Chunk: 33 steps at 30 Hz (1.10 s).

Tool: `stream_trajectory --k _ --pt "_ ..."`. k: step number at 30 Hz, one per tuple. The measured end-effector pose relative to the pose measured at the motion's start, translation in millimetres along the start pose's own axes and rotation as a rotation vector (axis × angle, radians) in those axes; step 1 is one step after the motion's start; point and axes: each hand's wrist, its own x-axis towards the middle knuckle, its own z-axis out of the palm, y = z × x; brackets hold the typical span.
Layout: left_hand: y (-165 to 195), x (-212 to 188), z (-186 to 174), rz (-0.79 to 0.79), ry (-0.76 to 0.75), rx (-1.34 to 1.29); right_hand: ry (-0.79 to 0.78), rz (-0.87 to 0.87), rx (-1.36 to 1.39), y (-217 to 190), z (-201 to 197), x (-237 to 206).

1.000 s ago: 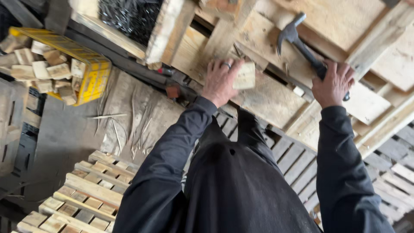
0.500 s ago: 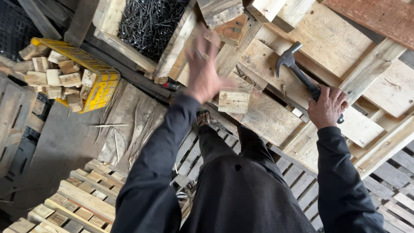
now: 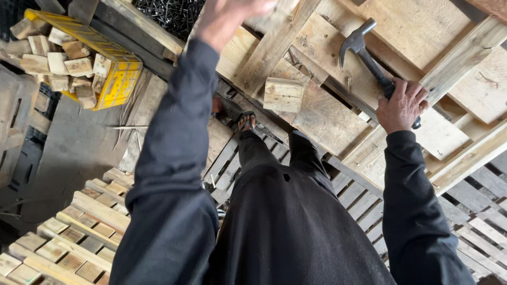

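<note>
Our right hand was wrapped tight round the handle of a claw hammer, whose head rested on the pallet boards rather than being raised. Our left hand was stretched toward the bin of dark nails at the top edge, blurred and partly cut off; we could not tell whether its fingers were spread or pinched on anything. A short wooden block sat loose on the boards between the arms, with no nail seen in it: placed, we judged, but yet to be fastened. Further left, a yellow crate held more blocks.
</note>
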Motion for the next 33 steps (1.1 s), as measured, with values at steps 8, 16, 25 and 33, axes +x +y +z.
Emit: stream_trajectory --k 8,16,25,33 --pt "-75.6 -164.2 103.8 0.412 0.411 0.576 -0.010 0.014 -0.027 17.7 19.0 -3.2" --pt "-122.4 -197.9 102.0 0.434 0.222 0.360 -0.012 -0.009 -0.032 18.5 23.2 -8.0" --pt "-86.2 -156.5 88.0 0.362 0.240 0.266 0.038 -0.016 -0.023 10.0 10.9 -6.4" --pt "-80.7 -17.1 171.1 0.038 0.186 0.522 0.017 0.027 0.007 0.4 0.2 -1.8"
